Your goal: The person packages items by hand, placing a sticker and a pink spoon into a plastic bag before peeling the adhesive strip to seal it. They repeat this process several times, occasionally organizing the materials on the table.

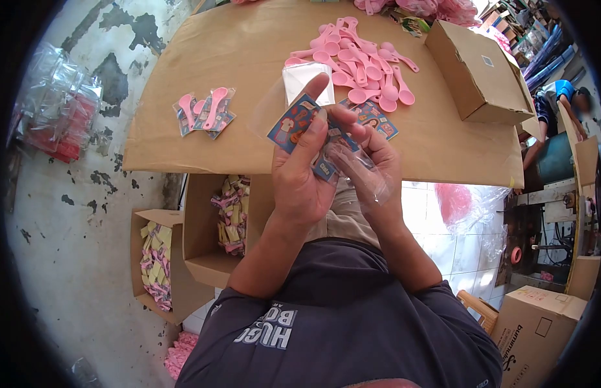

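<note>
Scuffed, peeling pale wall (35,258) at left; brown-covered table (249,39); white tiled floor (459,249) at right.

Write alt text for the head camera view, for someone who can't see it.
A person's left hand and right hand hold blue printed cards and clear plastic over a brown tabletop. Beyond them, loose pink plastic spoons lie piled near a cardboard box; bagged pink spoons lie to the left.
</note>
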`<state>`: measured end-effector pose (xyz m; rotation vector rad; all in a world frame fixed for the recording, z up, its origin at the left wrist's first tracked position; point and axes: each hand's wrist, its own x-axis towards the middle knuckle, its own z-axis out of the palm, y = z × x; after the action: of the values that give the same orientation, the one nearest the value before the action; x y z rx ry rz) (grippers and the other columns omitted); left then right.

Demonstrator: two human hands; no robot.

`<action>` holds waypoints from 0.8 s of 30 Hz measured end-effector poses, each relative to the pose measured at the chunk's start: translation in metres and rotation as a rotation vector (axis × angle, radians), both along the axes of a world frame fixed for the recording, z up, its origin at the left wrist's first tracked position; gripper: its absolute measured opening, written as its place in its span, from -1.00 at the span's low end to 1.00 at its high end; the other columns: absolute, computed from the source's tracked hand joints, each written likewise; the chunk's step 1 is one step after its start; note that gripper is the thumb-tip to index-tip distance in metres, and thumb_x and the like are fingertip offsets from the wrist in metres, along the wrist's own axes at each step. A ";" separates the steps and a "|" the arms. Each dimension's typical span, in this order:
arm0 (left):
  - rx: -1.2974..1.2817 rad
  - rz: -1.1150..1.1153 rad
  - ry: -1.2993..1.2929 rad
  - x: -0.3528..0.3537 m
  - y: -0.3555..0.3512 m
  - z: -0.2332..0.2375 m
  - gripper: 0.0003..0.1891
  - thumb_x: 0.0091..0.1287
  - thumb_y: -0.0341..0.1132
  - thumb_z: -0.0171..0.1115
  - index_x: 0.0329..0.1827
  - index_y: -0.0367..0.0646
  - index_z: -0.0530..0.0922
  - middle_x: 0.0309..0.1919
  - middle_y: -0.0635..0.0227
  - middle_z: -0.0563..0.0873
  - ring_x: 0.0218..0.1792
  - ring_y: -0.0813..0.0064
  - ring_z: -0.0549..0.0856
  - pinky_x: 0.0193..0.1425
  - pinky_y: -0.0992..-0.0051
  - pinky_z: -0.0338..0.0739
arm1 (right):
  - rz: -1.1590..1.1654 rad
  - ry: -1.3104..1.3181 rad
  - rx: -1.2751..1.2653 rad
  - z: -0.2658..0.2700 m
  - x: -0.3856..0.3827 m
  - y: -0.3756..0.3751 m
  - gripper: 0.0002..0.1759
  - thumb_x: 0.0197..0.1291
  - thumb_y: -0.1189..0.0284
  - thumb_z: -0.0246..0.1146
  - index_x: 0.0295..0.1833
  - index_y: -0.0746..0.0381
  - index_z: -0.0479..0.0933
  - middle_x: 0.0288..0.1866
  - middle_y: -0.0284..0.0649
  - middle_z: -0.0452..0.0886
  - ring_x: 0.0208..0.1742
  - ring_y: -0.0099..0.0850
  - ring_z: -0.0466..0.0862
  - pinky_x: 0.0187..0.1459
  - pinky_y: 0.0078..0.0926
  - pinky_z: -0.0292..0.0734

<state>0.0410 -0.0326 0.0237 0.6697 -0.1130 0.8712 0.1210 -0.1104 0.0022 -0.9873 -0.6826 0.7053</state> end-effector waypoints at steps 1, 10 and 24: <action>0.000 -0.001 0.001 0.000 0.001 0.000 -0.47 0.66 -0.35 0.02 0.63 -0.22 0.20 0.00 0.16 0.73 0.03 0.39 0.76 0.25 0.28 0.70 | -0.046 -0.018 -0.003 0.001 -0.001 0.000 -0.73 0.28 0.43 0.53 -0.19 0.19 0.51 -0.31 -0.45 0.56 -0.31 -0.74 0.49 -0.34 -0.73 0.35; -0.231 0.089 0.062 -0.015 0.036 -0.012 -0.57 0.62 -0.22 0.19 0.42 -0.24 0.42 -0.26 0.45 0.59 -0.26 0.61 0.61 0.11 0.38 0.64 | -0.261 -0.873 0.025 0.009 0.020 -0.022 -0.82 0.12 0.46 0.58 -0.23 0.21 0.71 -0.46 -0.33 0.39 -0.53 -0.53 0.32 -0.50 -0.51 0.21; -0.244 0.274 0.080 -0.055 0.065 -0.026 -0.55 0.57 -0.11 0.27 0.37 -0.16 0.47 -0.26 0.45 0.60 -0.26 0.59 0.60 0.13 0.39 0.62 | -0.176 -1.775 -0.509 0.012 0.243 0.031 -0.70 0.28 0.60 0.24 0.05 0.09 0.73 0.21 -0.30 0.67 0.28 -0.21 0.57 0.29 -0.24 0.51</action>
<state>-0.0140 0.0325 -0.0023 0.4954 0.1587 1.0988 0.3643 -0.0799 0.0140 -2.0570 -1.9316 -0.4112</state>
